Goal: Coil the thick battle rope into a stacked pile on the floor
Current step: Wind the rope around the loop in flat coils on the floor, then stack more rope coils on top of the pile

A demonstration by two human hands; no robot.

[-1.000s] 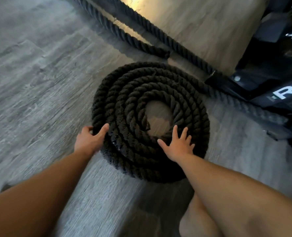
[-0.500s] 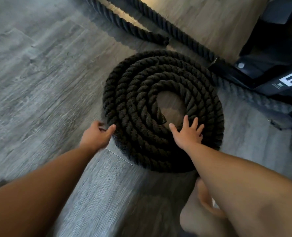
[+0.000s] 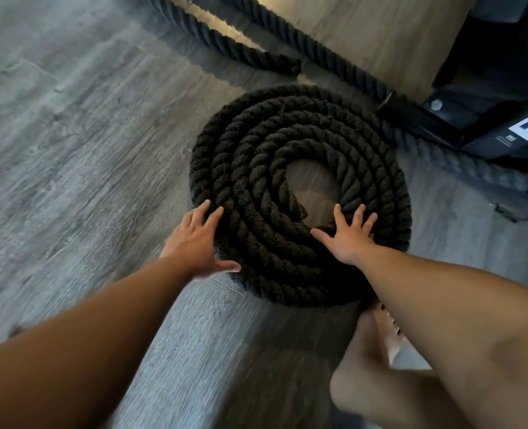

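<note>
Both hands lie flat with fingers spread, gripping nothing: the left hand (image 3: 198, 243) against the near-left outer edge of the coiled battle rope (image 3: 250, 187), the right hand (image 3: 347, 236) on its top turns beside the open centre. Lower layers of the coil on the grey wood floor (image 3: 70, 150) are hidden. A black machine base (image 3: 488, 97) is cut off at right, showing only a white "R"; smaller print beside it is unreadable.
</note>
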